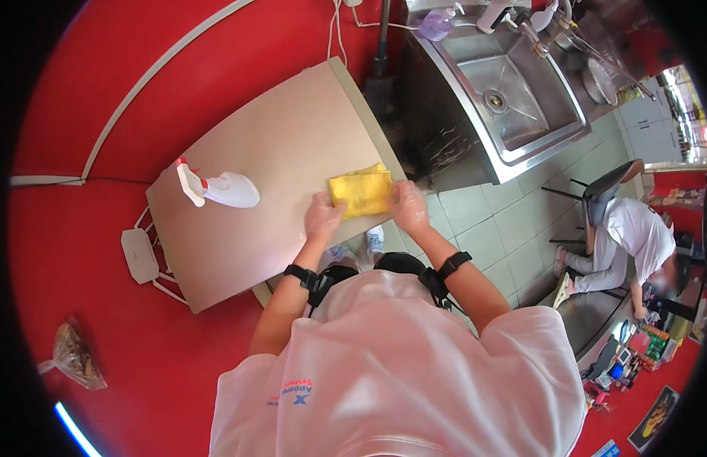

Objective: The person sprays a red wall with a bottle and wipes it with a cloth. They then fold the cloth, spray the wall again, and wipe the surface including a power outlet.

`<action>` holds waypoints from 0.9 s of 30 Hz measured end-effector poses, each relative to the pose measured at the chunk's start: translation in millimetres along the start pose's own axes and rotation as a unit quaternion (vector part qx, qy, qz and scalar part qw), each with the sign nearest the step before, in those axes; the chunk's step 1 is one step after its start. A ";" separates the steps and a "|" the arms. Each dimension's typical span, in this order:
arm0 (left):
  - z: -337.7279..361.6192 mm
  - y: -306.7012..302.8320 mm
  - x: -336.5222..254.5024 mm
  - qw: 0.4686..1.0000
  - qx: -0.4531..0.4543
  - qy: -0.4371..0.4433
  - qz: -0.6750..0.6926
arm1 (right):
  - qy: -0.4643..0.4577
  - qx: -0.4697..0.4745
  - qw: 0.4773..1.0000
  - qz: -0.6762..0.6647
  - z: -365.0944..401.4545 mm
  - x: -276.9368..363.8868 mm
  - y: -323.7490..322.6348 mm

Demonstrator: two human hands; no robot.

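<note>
A folded yellow cloth (361, 192) lies near the front right corner of the beige tabletop (285, 122). My left hand (323, 216), in a clear plastic glove, grips its left edge. At the right edge, my right hand (409, 207) pinches the cloth, gloved the same way. To the left on the tabletop is a white spray bottle (231, 190) with a red and white trigger head, apart from both hands.
A steel sink (513, 95) stands to the right of the table, with a purple soap bottle (437, 24) on its back edge. A white router (140, 255) is by the table's left edge. At far right a person (635, 232) sits bent toward a cluttered counter (608, 327).
</note>
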State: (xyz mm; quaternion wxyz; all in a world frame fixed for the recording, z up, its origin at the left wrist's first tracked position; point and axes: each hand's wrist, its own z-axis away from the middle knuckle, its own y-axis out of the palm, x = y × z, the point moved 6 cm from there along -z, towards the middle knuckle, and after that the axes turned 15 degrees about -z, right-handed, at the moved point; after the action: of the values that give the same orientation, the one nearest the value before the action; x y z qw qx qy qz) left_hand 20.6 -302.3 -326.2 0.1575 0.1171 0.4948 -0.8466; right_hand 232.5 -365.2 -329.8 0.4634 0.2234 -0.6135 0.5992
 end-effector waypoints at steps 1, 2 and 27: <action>-5.9 2.6 -1.8 1.000 -0.001 -0.001 0.004 | -0.002 0.001 1.000 0.003 2.9 -0.1 0.0; -13.1 11.2 -7.5 0.998 0.040 0.036 -0.011 | -0.031 -0.012 0.999 0.005 4.7 3.8 -0.6; 36.8 -56.3 -12.5 0.882 0.160 0.102 0.432 | 0.054 0.286 0.824 -0.486 7.4 102.4 16.4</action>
State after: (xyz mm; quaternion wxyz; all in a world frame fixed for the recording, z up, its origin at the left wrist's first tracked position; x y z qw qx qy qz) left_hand 9.1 -306.7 -258.9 0.4354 0.4287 0.2661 -0.7456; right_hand 168.5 -340.4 -251.7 0.6424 0.5825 -0.2002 0.4560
